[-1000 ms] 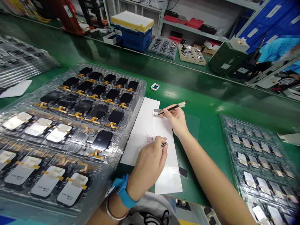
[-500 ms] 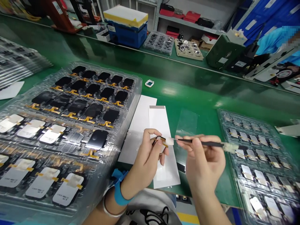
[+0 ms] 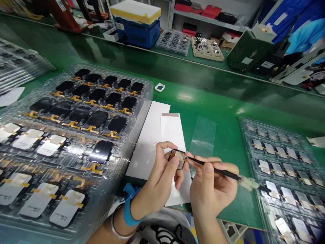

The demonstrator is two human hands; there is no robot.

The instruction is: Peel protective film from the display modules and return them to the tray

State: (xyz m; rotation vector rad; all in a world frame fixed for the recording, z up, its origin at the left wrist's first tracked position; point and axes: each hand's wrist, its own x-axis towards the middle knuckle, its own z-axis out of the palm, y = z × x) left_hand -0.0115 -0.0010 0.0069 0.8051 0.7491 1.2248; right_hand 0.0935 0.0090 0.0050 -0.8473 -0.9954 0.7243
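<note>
My left hand (image 3: 161, 176) is closed around a small display module (image 3: 181, 164), its pale back turned up and a dark rim along its top edge. Black tweezers (image 3: 223, 171) with pale tape near the rear end are pinched in my right hand (image 3: 215, 191). Their tips meet the module's right edge, where a bit of amber flex cable shows. A pale patch lies on the module's back. Beneath my hands are white paper sheets (image 3: 145, 149) and a white strip (image 3: 171, 130).
On the left, a stacked clear tray (image 3: 146, 117) holds rows of display modules. Another clear tray (image 3: 256, 154) of silver-backed pieces lies at right. A clear film (image 3: 204, 132) and a small white frame (image 3: 159, 87) rest on the green bench. A blue box (image 3: 138, 34) stands on the shelf.
The tweezers have moved left and down to the module, and their rear end has dropped. The white piece at their tips is now against the module's back. The view has shifted slightly.
</note>
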